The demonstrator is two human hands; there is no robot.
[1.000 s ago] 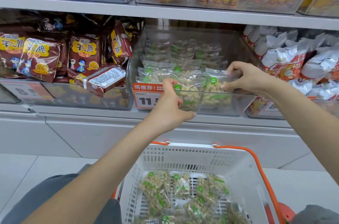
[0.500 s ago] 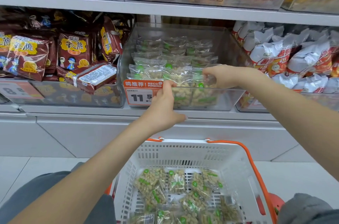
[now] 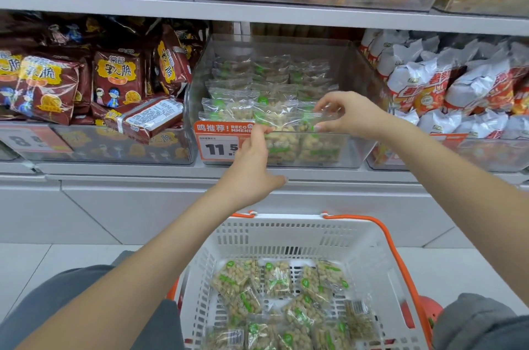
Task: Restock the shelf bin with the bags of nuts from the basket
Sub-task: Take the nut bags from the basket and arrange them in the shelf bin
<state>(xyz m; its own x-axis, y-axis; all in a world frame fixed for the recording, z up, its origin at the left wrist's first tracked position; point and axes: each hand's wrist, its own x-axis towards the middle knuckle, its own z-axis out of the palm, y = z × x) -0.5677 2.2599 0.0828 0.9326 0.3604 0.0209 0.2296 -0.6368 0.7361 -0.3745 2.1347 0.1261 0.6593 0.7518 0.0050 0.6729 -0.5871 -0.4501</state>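
Front-row bag of nuts being seated in shelf bin (image 3: 352, 149).
Basket (image 3: 369, 258) below holds the remaining bags. Left hand (image 3: 252, 166) and right hand (image 3: 350, 117) pinch opposite ends of bag of nuts (image 3: 286, 120), long axis left-right, just behind the front wall.

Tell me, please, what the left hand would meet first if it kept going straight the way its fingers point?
Probably the bag of nuts it already pinches at the front of the clear shelf bin; beyond that, the rows of bags behind it, though depth is unclear.
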